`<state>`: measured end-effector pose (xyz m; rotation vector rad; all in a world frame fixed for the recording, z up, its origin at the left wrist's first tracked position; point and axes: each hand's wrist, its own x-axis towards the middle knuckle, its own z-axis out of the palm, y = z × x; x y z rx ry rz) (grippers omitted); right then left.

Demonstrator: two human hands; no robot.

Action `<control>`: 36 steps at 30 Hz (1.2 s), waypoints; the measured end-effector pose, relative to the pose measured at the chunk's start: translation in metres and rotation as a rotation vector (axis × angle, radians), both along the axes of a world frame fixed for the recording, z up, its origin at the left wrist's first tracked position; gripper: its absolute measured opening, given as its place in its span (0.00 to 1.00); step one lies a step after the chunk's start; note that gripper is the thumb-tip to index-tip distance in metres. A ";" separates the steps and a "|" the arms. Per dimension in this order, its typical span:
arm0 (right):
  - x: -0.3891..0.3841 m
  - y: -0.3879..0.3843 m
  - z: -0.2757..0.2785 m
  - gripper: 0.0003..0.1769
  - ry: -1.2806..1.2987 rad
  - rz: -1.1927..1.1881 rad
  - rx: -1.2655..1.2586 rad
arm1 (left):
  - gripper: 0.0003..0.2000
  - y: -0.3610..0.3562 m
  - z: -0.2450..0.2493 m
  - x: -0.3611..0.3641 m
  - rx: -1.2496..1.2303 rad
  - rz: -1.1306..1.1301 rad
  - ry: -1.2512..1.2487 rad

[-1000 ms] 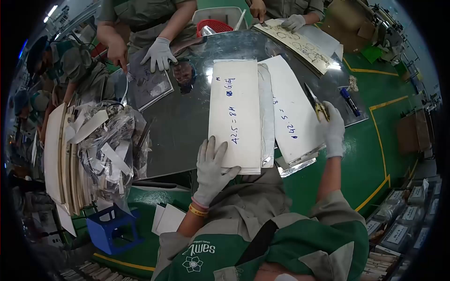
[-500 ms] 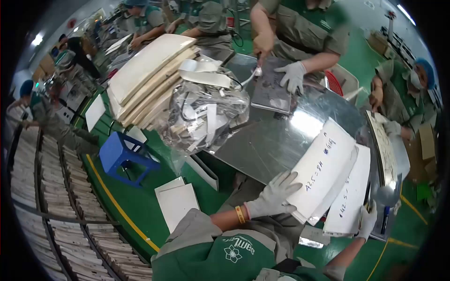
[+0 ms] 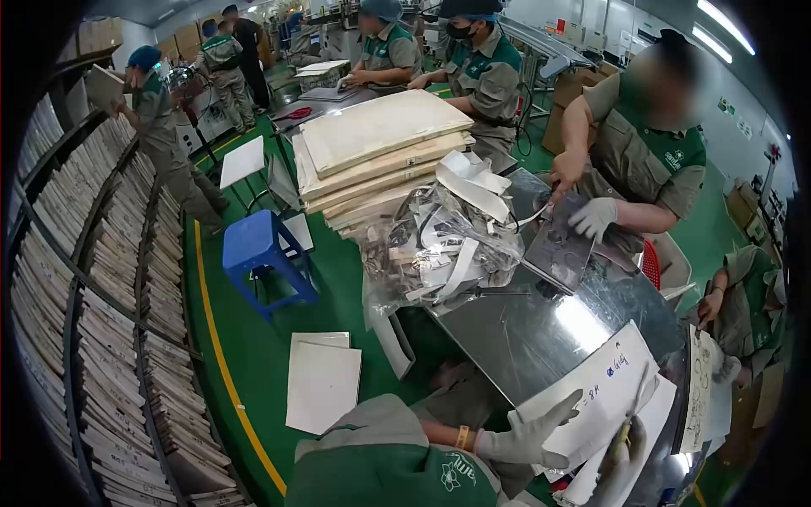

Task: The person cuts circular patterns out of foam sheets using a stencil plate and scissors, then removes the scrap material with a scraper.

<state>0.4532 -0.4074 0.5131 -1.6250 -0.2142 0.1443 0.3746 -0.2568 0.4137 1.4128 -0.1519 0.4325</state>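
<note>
My left hand (image 3: 528, 429), in a pale glove with a yellow wristband above it, lies with fingers spread on a white sheet (image 3: 601, 372) marked with handwriting. My right hand (image 3: 623, 463), also gloved, is closed around a slim tool with a yellowish handle (image 3: 624, 431), over the sheet's right edge; I cannot tell its exact kind. A second white sheet (image 3: 661, 407) lies partly under the first. Both sheets are at the near end of a shiny metal table (image 3: 498, 334).
Across the table a co-worker's gloved hand (image 3: 595, 220) rests on a dark plate (image 3: 561, 245). A plastic bag of scraps (image 3: 439, 245) and stacked boards (image 3: 384, 131) stand left of it. A blue stool (image 3: 269, 253) and loose white boards (image 3: 323, 384) are on the floor; full racks (image 3: 101, 253) line the left.
My right hand has come left from the table's right side onto the sheets, with the slim tool. My left hand stays on the top sheet. The view has turned left and up.
</note>
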 end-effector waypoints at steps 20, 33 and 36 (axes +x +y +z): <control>0.022 0.058 -0.090 0.12 -0.302 0.012 -0.314 | 0.53 0.236 0.082 0.158 -0.319 0.661 0.176; 0.025 0.058 -0.090 0.12 -0.687 -0.003 -0.565 | 0.46 0.410 0.061 0.268 0.186 1.075 0.793; 0.027 0.063 -0.087 0.08 -0.704 -0.007 -0.603 | 0.47 0.434 0.036 0.289 0.247 1.199 1.095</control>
